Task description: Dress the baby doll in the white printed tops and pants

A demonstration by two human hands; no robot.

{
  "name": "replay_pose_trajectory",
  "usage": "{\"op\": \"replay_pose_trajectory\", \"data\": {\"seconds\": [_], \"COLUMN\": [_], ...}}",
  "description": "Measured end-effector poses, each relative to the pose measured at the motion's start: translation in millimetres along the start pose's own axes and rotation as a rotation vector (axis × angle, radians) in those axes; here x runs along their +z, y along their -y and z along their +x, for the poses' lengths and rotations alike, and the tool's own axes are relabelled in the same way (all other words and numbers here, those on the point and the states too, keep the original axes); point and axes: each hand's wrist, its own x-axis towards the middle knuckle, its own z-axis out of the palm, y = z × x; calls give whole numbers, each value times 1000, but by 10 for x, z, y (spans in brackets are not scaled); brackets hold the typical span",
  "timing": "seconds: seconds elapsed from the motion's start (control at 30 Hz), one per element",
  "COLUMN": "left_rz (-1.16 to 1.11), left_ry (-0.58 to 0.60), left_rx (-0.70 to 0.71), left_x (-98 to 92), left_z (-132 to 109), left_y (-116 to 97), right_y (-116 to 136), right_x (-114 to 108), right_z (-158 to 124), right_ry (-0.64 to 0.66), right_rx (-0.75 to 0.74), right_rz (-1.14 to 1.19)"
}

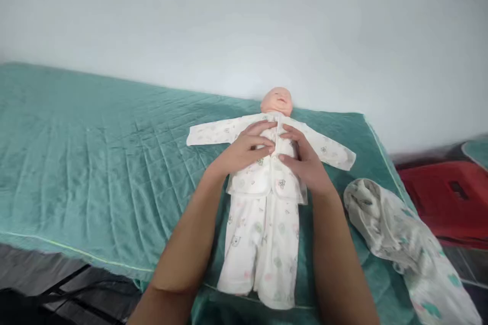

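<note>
A baby doll (pixel 277 102) lies on its back, dressed in a white printed jacket (pixel 281 183) and matching trousers (pixel 244 244). Its sleeves stretch out to both sides. My left hand (pixel 249 146) rests on the left half of the jacket's chest, fingers apart, with the tips at the front opening. Opposite it, my right hand (pixel 305 160) touches the other half; its thumb and fingers are spread, and the thumb lies by the middle edge. The two hands do not touch. Whether fabric is caught under the fingertips cannot be made out.
A green quilted cover (pixel 95 162) spreads over the bed, which stands against a white wall (pixel 190 25). To the right lies a crumpled white printed cloth (pixel 407 238). Beyond the bed's right edge is a red plastic object (pixel 446 198). Dark metal legs (pixel 72 279) show at lower left.
</note>
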Motion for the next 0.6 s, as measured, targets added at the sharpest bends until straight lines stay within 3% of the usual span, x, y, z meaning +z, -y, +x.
{"op": "replay_pose_trajectory", "data": {"seconds": [0.17,0.6], "left_rz": [23,-31], "left_ry": [79,59], "left_rx": [29,1], "left_x": [-58,-42], "left_z": [-86,-125], "left_y": [40,23], "right_y": [15,9], "right_x": [-19,26], "right_z": [11,4], "right_ry": [27,-20], "right_rx": [16,-38], "right_rz": [-38,-169]}}
